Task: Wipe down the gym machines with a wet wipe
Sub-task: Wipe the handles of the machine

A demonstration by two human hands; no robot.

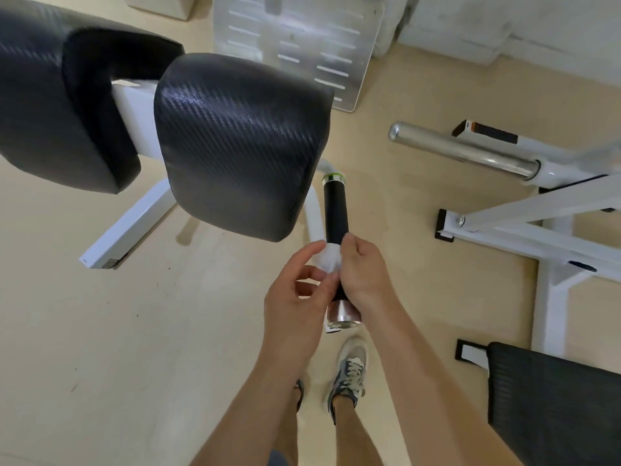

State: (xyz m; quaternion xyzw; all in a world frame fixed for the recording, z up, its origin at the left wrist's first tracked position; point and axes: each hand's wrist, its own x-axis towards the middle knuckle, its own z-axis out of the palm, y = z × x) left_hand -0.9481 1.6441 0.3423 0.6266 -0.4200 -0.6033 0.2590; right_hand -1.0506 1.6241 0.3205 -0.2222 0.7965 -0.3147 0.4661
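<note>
A black handle grip [336,210] with a chrome end cap [343,317] sticks out toward me from a white-framed gym machine. A white wet wipe [328,257] is wrapped on the grip's near part. My right hand [363,274] curls round the grip and the wipe from the right. My left hand [295,297] is at the left of the grip, its thumb and fingertips pinching the wipe's edge. The black padded cushions [235,142] of the machine rise just left of the handle.
A second black pad [57,95] lies at far left on the white frame [131,227]. A chrome weight peg [463,151] and white frame bars [537,210] stand to the right. A black seat pad [557,405] is at lower right. My shoes [351,368] are on the beige floor below.
</note>
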